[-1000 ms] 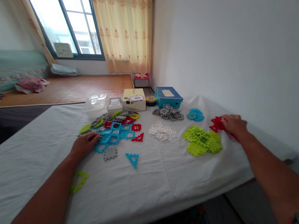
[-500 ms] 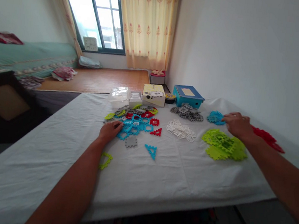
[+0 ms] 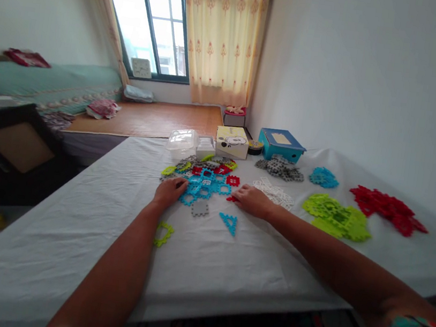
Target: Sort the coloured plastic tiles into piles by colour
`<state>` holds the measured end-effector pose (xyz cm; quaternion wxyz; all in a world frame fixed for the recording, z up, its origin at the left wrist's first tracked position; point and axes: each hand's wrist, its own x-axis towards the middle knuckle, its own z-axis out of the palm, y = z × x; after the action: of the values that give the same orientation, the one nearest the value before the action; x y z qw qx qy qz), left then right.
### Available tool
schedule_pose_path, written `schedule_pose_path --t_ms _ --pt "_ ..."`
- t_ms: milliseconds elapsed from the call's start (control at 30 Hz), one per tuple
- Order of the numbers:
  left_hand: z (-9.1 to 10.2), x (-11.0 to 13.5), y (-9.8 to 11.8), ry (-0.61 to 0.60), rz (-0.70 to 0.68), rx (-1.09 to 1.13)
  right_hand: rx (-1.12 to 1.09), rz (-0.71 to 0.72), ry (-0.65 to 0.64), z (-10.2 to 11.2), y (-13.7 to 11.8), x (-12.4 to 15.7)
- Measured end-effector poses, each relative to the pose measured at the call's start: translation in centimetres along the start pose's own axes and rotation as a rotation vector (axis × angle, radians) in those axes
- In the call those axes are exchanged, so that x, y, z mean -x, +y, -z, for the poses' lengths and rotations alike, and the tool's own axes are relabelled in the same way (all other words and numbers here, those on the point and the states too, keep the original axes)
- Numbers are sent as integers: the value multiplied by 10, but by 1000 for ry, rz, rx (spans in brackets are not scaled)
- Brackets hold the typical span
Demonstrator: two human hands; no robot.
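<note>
Right hand (image 3: 252, 201) back from blue pile (image 3: 324, 177), half-curled, red piece (image 3: 232, 198) at its fingertips, hold unclear

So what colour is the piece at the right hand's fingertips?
The piece is red, best seen in the head view.

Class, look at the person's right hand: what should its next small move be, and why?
Probably pinch the partly covered red piece: it lies by the fingertips of the right hand, well apart from the red pile that matches its colour.
</note>
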<state>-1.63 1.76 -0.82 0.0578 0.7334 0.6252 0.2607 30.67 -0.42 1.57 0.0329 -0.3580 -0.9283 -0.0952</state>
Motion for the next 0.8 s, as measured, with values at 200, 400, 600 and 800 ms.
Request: schedule_pose_path --t_ms 200,400,600,800 --pt "1 -1 0 2 13 -5 15 32 113 7 -10 23" --pt "6 -1 0 -29 36 -32 -321 -130 335 23 12 78" --pt "8 -8 -5 -42 70 -133 -282 -678 543 28 126 176" --pt "10 -12 -5 -60 84 -170 -39 -1388 624 15 246 302"
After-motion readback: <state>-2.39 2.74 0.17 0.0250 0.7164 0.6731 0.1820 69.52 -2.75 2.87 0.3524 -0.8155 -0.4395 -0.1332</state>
